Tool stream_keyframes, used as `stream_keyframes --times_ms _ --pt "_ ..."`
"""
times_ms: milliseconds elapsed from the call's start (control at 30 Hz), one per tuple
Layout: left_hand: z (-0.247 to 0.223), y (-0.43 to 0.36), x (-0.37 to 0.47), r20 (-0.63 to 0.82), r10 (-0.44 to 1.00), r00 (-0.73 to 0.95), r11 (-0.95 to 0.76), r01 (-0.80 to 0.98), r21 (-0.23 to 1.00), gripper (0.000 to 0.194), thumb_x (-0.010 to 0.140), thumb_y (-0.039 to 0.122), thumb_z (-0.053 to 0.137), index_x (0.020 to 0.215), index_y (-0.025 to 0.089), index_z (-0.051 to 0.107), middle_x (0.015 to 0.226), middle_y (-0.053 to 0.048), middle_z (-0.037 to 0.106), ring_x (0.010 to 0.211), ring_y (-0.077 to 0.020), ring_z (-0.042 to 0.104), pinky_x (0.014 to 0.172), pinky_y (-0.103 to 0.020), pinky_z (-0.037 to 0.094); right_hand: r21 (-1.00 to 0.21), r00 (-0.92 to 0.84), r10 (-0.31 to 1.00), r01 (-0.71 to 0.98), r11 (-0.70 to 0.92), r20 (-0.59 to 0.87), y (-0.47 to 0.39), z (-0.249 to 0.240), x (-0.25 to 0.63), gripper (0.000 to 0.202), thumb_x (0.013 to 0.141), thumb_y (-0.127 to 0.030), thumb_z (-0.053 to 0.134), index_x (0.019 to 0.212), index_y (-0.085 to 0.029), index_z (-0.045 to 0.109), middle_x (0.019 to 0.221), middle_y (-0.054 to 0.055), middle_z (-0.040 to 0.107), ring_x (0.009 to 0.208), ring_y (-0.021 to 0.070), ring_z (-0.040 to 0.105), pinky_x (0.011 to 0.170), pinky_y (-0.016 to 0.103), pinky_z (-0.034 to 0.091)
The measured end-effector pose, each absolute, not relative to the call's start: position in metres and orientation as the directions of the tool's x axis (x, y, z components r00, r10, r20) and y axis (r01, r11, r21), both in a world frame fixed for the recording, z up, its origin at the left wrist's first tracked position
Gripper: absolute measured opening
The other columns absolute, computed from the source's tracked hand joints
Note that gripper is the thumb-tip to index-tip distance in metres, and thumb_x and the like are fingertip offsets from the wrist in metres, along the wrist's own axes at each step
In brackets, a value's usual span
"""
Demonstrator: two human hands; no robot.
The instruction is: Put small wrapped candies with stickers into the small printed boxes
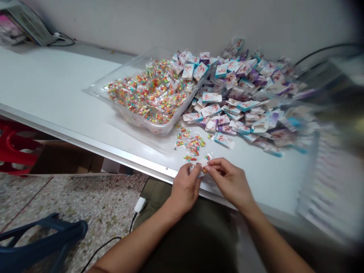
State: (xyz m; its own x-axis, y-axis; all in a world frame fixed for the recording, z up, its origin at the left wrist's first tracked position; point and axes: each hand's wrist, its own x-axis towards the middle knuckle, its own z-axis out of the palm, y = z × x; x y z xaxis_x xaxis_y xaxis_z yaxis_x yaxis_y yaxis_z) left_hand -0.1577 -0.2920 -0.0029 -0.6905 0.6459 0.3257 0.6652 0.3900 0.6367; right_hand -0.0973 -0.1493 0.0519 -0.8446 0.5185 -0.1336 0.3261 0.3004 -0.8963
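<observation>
My left hand is closed around a small white cardboard box at the table's front edge. The fingertips of my right hand pinch together at the box's right end, on what looks like a small clear packet with bright pieces in it. The fingers partly hide both. Just beyond my hands lie several loose packets of red, green, yellow and orange pieces. A printed small box lies flat to their right.
A clear plastic tub full of such packets stands behind, with several boxes on its right corner. A large heap of small boxes spreads to its right. At the far right is a blurred transparent container. A blue stool stands on the floor.
</observation>
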Motion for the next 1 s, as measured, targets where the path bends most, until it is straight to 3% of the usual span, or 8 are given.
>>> stream_keyframes --times_ms 200,333,500,600,700,767,867,1000 --pt "-0.005 -0.291 -0.154 0.392 0.608 -0.690 0.353 0.678 0.645 0.056 0.089 0.014 0.050 0.141 0.017 0.030 0.120 -0.016 0.059 0.110 -0.0248 0.059 0.090 -0.041 0.053 -0.703 -0.870 0.493 0.361 0.613 -0.018 -0.151 0.058 -0.099 0.018 0.086 -0.039 0.058 0.090 -0.023 0.066 0.085 0.002 0.073 0.070 0.0178 0.065 0.070 0.032 0.048" --pt "-0.006 -0.291 -0.154 0.385 0.612 -0.691 0.369 0.680 0.633 0.049 0.087 0.013 0.050 0.134 0.015 0.037 0.119 -0.016 0.060 0.110 -0.0253 0.059 0.092 -0.041 0.053 -0.567 -0.924 0.376 0.276 0.776 0.065 -0.152 0.062 -0.098 0.018 0.089 -0.034 0.055 0.085 -0.024 0.069 0.089 0.004 0.070 0.086 0.0213 0.064 0.076 0.033 0.046" --pt "-0.005 -0.294 -0.155 0.399 0.617 -0.678 0.403 0.708 0.580 0.042 0.086 0.016 0.052 0.127 0.018 0.043 0.114 -0.012 0.064 0.108 -0.0253 0.061 0.102 -0.049 0.047 -0.589 -0.974 0.214 0.218 0.779 -0.077 -0.148 0.065 -0.095 0.025 0.091 -0.028 0.048 0.098 -0.026 0.072 0.097 0.004 0.070 0.090 0.0205 0.065 0.077 0.033 0.047" --pt "-0.004 -0.294 -0.154 0.408 0.619 -0.671 0.404 0.717 0.568 0.041 0.087 0.016 0.050 0.127 0.018 0.042 0.115 -0.011 0.064 0.111 -0.0251 0.061 0.106 -0.051 0.043 -0.582 -0.950 0.306 0.280 0.763 -0.056 -0.145 0.063 -0.097 0.023 0.088 -0.032 0.052 0.103 -0.024 0.068 0.102 0.006 0.068 0.089 0.0213 0.063 0.079 0.035 0.047" --pt "-0.009 -0.294 -0.153 0.444 0.599 -0.666 0.383 0.726 0.571 0.042 0.087 0.015 0.049 0.128 0.018 0.042 0.117 -0.012 0.064 0.113 -0.0248 0.060 0.103 -0.047 0.048 -0.639 -0.921 0.377 0.348 0.686 -0.097 -0.139 0.058 -0.104 0.041 0.081 -0.038 0.060 0.119 -0.022 0.060 0.109 0.008 0.066 0.079 0.0183 0.061 0.074 0.033 0.048" --pt "-0.013 -0.292 -0.151 0.483 0.583 -0.654 0.366 0.742 0.562 0.043 0.086 0.013 0.049 0.128 0.017 0.042 0.117 -0.013 0.063 0.114 -0.0249 0.059 0.101 -0.046 0.049 -0.694 -0.937 0.272 0.346 0.632 -0.219 -0.134 0.056 -0.111 0.036 0.079 -0.036 0.060 0.111 -0.021 0.063 0.093 0.003 0.068 0.069 0.0153 0.057 0.067 0.029 0.046" --pt "-0.015 -0.291 -0.148 0.522 0.572 -0.633 0.340 0.762 0.551 0.043 0.084 0.011 0.050 0.127 0.016 0.044 0.117 -0.014 0.063 0.116 -0.0254 0.057 0.104 -0.048 0.046 -0.710 -0.941 0.113 0.316 0.629 -0.319 -0.128 0.058 -0.120 0.015 0.076 -0.030 0.056 0.077 -0.019 0.066 0.066 -0.002 0.060 0.063 0.0136 0.052 0.059 0.025 0.039" --pt "0.002 -0.298 -0.148 0.470 0.589 -0.658 0.361 0.734 0.575 0.041 0.083 0.022 0.059 0.124 0.017 0.053 0.125 -0.016 0.060 0.116 -0.0313 0.055 0.099 -0.054 0.045 -0.656 -0.937 0.139 0.324 0.682 -0.320 -0.129 0.068 -0.121 0.014 0.076 -0.029 0.055 0.068 -0.019 0.061 0.059 -0.003 0.055 0.059 0.0128 0.048 0.056 0.024 0.033"
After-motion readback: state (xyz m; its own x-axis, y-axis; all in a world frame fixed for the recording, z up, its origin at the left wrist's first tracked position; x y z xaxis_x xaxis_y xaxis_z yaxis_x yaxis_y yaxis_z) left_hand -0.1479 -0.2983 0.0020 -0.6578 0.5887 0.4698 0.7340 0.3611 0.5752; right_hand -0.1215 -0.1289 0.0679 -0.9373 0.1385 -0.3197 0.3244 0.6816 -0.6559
